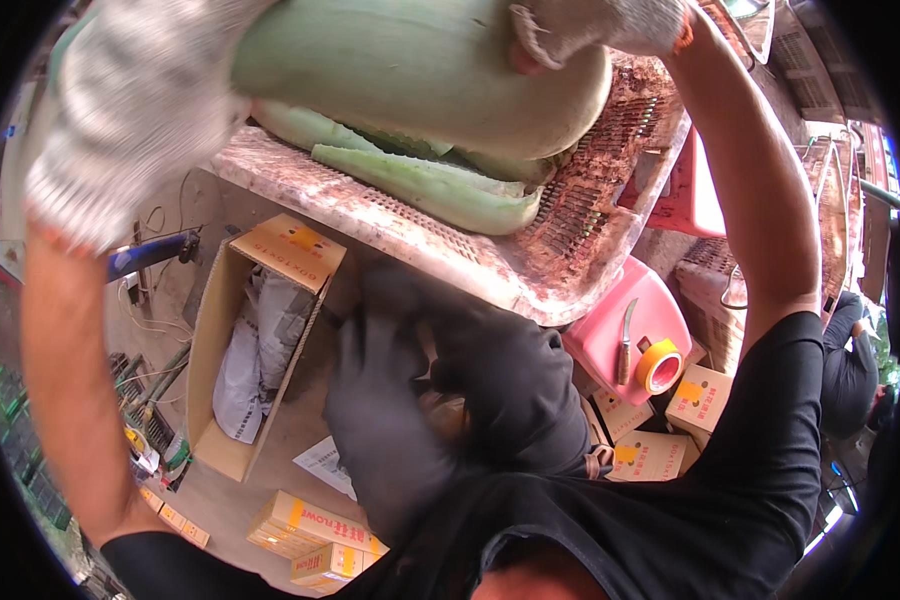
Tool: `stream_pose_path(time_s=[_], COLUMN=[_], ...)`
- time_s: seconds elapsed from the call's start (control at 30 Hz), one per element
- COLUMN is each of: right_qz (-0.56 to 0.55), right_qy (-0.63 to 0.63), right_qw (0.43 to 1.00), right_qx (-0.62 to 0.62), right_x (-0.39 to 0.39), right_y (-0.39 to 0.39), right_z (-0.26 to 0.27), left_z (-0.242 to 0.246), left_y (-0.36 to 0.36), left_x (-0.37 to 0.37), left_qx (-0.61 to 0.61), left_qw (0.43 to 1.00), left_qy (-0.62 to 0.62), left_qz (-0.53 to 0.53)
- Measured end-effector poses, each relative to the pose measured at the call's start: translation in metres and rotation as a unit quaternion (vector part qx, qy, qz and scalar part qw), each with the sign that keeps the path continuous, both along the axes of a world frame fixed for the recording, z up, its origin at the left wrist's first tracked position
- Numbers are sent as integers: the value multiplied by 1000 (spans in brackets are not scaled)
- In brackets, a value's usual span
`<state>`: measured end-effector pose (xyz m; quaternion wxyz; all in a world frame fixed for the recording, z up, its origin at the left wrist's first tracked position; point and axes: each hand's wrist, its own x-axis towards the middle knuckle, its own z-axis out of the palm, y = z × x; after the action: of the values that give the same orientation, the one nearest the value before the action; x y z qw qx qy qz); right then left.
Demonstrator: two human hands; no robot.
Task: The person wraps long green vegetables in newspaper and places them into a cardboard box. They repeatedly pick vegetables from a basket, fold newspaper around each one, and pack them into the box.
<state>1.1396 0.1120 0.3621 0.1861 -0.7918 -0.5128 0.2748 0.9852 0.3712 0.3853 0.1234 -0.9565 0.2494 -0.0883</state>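
Observation:
A large, thick, pale green succulent leaf (420, 82), apparently aloe, is held up close to me over a stained plastic crate (570, 255). My left hand (142, 97), in a blurred white knit glove, grips its left part. Gripping the right part near the rounded end is my right hand (600, 26), also in a knit glove, with a bare fingertip showing through. Below it, inside the crate, lies a narrower green leaf (435, 187) with a pale edge. More leaves beside that one are partly hidden by the large leaf.
An open cardboard box (225, 457) holding grey wrapped packages (251, 360) stands on the floor at left. A curved knife (627, 345) and yellow tape roll (658, 366) rest on a pink stool (600, 319). Printed cartons (645, 456) sit beside it. Another person (847, 375) is at far right.

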Motion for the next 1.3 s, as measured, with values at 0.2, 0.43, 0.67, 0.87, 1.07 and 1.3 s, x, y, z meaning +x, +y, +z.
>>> stream_pose_path(time_s=[0.2, 0.43, 0.67, 0.87, 1.07, 1.3], right_qz=[-286, 4, -106, -349, -364, -105], right_qy=[-10, -70, -1, 95, -141, -202], right_qw=[951, 943, 968, 932, 920, 971], right_qx=[121, -324, -229, 1, -25, 77], right_x=[-11, -142, -95, -33, -43, -106], right_y=[14, -41, -52, -70, -88, -49], right_z=[-100, -336, -281, -150, -50, 42], left_z=[43, -43, -150, -170, -126, -7], left_y=[41, -5, -42, -53, -44, -76], left_x=[-169, -435, -561, -569, -509, -322], left_qx=[-4, -308, -381, -302, -221, 0], left_qw=[949, 537, 232, 274, 417, 882], left_qy=[110, -24, -148, -51, 44, -133], left_qz=[296, 785, 883, 912, 881, 453])
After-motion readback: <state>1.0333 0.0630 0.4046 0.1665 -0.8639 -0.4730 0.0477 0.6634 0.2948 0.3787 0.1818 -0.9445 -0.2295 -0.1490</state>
